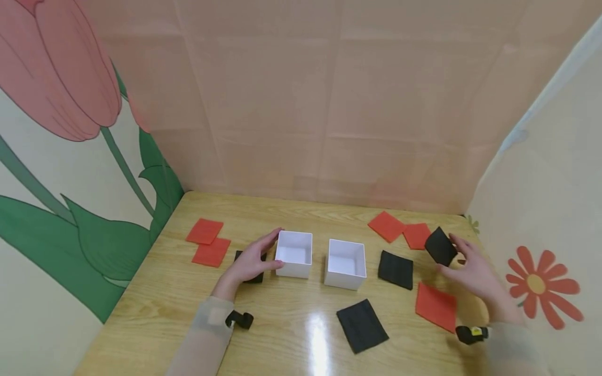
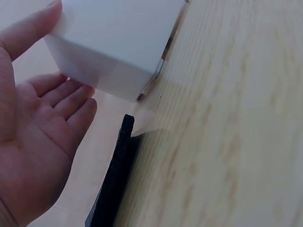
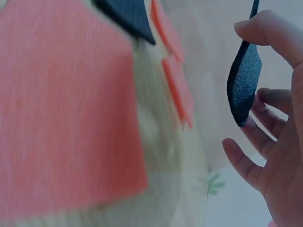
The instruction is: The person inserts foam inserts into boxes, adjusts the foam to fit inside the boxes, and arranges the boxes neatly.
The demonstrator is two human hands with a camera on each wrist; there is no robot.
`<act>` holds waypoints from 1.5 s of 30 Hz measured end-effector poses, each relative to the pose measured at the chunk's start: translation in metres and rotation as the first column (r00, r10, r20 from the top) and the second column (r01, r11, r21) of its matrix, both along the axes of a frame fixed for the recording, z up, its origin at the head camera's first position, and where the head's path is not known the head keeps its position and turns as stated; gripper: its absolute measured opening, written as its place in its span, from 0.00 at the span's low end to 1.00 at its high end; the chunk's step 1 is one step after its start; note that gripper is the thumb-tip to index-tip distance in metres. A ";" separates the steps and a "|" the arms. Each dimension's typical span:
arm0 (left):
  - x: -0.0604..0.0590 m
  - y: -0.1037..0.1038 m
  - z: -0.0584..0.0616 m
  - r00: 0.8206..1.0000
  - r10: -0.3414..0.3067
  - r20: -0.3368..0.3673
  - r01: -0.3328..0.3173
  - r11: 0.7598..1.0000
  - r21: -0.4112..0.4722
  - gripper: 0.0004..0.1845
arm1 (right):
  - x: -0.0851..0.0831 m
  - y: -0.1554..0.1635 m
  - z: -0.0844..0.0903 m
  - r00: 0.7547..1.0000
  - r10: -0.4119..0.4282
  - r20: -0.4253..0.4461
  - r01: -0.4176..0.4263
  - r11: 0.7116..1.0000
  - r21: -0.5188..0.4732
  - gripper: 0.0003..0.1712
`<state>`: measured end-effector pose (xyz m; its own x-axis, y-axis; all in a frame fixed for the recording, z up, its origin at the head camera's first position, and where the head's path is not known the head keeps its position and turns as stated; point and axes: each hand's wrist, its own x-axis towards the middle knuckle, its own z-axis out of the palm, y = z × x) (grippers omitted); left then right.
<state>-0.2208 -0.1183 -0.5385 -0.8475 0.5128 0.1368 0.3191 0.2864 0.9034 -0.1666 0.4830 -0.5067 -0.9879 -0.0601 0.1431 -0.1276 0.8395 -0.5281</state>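
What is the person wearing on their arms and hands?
Both hands are bare: left hand, right hand. Each forearm has a thin, pale beige sleeve reaching the wrist. A small black device is strapped at the left wrist; the right wrist's black device bears a yellow mark.

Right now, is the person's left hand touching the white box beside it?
Touching. In the head view the left hand cups the left white box, thumb and fingertips on its side. The left wrist view shows the thumb tip against the box wall.
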 end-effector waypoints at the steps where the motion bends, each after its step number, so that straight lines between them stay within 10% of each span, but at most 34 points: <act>1: 0.000 0.000 0.000 1.000 -0.001 0.005 0.001 1.000 -0.001 0.50 | -0.001 -0.004 0.001 1.000 0.008 -0.010 -0.008 1.000 -0.009 0.63; 45: -0.003 -0.002 0.001 1.000 0.006 0.024 -0.005 1.000 -0.024 0.54 | -0.016 -0.171 0.033 0.937 0.317 -0.148 -0.340 0.925 -0.169 0.55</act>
